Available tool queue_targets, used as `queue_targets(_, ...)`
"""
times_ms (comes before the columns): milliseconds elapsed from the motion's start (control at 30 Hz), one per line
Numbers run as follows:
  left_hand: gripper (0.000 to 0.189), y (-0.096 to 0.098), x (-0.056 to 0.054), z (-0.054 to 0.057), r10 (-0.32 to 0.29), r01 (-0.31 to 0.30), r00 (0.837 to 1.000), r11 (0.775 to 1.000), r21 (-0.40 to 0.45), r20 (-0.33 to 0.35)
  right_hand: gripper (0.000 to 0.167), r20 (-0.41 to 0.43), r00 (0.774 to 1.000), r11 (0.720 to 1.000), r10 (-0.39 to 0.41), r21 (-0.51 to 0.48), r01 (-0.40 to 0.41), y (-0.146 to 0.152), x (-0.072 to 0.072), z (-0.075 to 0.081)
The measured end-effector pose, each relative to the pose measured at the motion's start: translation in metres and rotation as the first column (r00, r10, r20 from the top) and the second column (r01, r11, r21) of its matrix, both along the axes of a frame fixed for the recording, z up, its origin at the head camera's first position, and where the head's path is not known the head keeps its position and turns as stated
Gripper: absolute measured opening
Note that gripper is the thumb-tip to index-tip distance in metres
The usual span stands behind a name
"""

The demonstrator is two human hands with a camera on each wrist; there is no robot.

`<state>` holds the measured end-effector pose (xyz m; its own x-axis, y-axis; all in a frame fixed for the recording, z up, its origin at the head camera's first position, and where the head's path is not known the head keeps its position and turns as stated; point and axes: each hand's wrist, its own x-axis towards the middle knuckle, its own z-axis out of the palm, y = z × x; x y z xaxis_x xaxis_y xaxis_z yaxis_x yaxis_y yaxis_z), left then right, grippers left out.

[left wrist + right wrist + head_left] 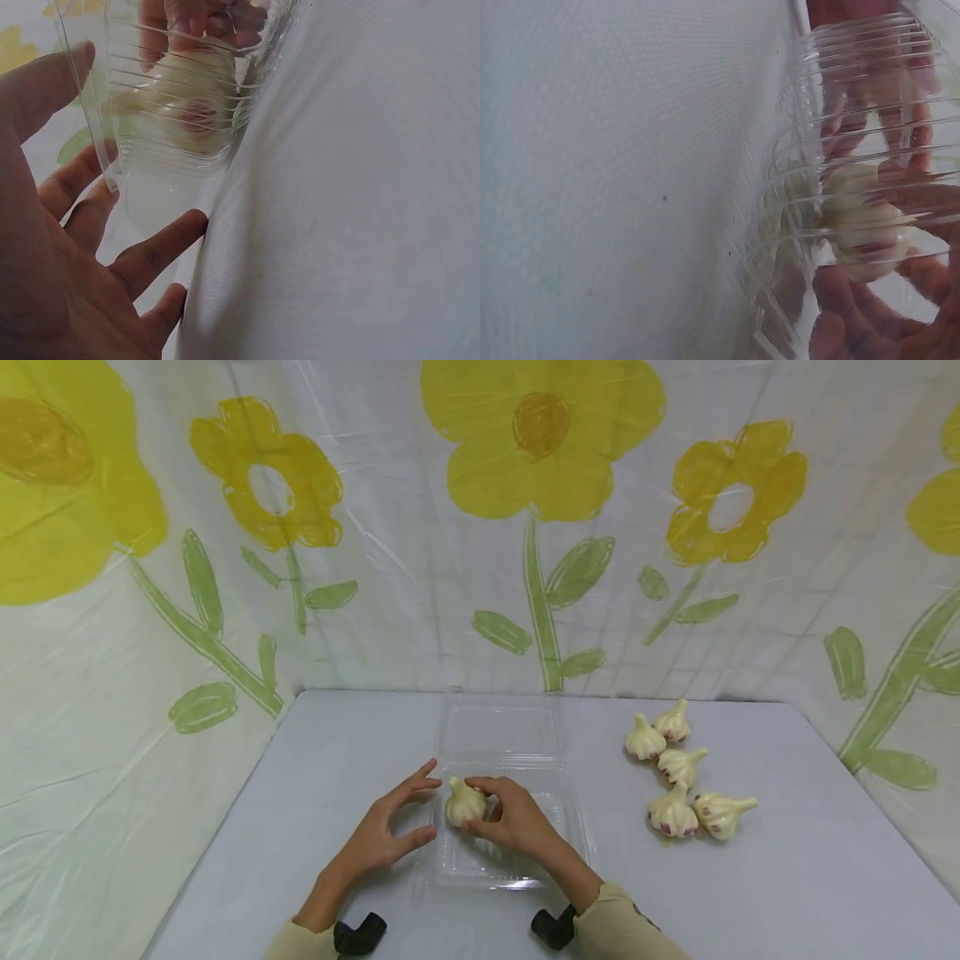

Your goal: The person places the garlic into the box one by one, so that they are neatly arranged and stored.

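A clear plastic clamshell container (525,868) lies opened on the table, its lid (501,727) folded back toward the wall. Inside its left part is a garlic bulb (465,803), which my right hand (517,820) holds between thumb and fingers. Through the ribbed plastic wall, the right wrist view shows the bulb (862,225) beside those fingers. My left hand (387,828) is at the container's left edge with its fingers spread, holding nothing. In the left wrist view its fingers (161,251) reach along the container's outside; whether they press on it I cannot tell.
Several garlic bulbs (678,767) lie grouped on the right side of the white table (300,777). A curtain (390,635) with painted yellow flowers hangs behind it. Black wrist-worn pieces (362,935) show near both sleeves.
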<state>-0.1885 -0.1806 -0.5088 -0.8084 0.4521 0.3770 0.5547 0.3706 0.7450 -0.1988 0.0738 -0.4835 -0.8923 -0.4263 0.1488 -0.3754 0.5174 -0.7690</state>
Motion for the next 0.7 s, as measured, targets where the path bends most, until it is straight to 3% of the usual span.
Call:
queue_targets(467, 0.057, -0.0005, 0.0007, 0.0004, -0.011, 0.011, 1.000, 1.000, -0.007, -0.022, 0.059, -0.045, 0.998, 0.999, -0.046, 0.019, 0.047, 0.0019, 0.0023, 0.0000)
queue_targets(700, 0.057, -0.0007, -0.0002, 0.0011, 0.003, -0.003, 1.000, 1.000, -0.019, -0.005, 0.057, -0.020, 0.996, 0.996, -0.091, 0.020, 0.092, 0.0024, 0.0014, 0.0020)
